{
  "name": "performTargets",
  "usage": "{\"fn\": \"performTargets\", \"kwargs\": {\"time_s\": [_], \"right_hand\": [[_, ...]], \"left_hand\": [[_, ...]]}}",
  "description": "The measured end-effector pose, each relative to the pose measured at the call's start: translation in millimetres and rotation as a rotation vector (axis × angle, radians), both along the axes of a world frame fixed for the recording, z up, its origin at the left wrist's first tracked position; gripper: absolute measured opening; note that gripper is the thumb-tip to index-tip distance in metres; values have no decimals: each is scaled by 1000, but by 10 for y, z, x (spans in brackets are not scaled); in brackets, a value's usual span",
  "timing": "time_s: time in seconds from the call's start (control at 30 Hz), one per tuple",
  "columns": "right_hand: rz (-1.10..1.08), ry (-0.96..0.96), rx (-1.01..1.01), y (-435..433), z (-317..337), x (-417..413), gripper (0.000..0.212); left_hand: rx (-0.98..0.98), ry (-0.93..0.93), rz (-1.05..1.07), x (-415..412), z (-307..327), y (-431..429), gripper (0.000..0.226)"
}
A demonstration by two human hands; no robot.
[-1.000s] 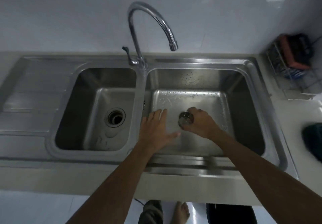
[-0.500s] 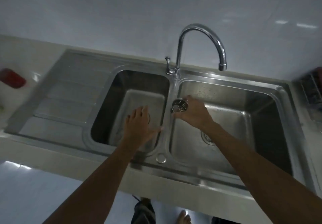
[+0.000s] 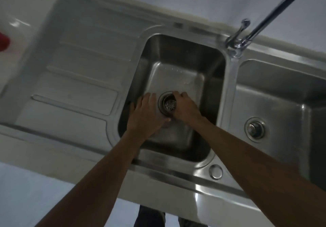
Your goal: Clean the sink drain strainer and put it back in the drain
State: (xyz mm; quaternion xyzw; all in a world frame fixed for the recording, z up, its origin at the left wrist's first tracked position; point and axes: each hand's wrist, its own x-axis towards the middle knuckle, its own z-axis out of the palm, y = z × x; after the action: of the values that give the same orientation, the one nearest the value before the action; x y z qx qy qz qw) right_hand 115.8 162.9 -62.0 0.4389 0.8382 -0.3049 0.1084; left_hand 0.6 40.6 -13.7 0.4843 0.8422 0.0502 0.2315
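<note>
The perforated metal drain strainer [image 3: 170,105] sits tilted in the drain opening [image 3: 161,103] of the left sink basin [image 3: 178,74]. My right hand [image 3: 185,107] is shut on the strainer's right side, over the drain. Just left of the drain, my left hand [image 3: 147,114] rests flat on the basin floor with its fingers spread and nothing in it.
The right basin [image 3: 282,94] has its own strainer [image 3: 254,129] seated in its drain. The chrome tap [image 3: 247,32] rises behind the divider between the basins. A ribbed drainboard [image 3: 79,78] lies to the left, with a red object [image 3: 3,42] at the far left edge.
My right hand carried the strainer from the right basin over the divider and down onto the left basin's drain. My left hand moved along into the left basin. The camera swung left and closer.
</note>
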Motion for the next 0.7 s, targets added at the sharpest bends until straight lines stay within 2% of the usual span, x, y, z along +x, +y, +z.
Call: {"fn": "performTargets", "kwargs": {"time_s": [0.23,0.7], "right_hand": [[3,-96,93,31,-269,-112,87],[6,-145,62,17,-412,-114,92]], "left_hand": [[9,-10,-5,-147,-228,25,100],[-70,59,-44,-167,-418,42,99]]}}
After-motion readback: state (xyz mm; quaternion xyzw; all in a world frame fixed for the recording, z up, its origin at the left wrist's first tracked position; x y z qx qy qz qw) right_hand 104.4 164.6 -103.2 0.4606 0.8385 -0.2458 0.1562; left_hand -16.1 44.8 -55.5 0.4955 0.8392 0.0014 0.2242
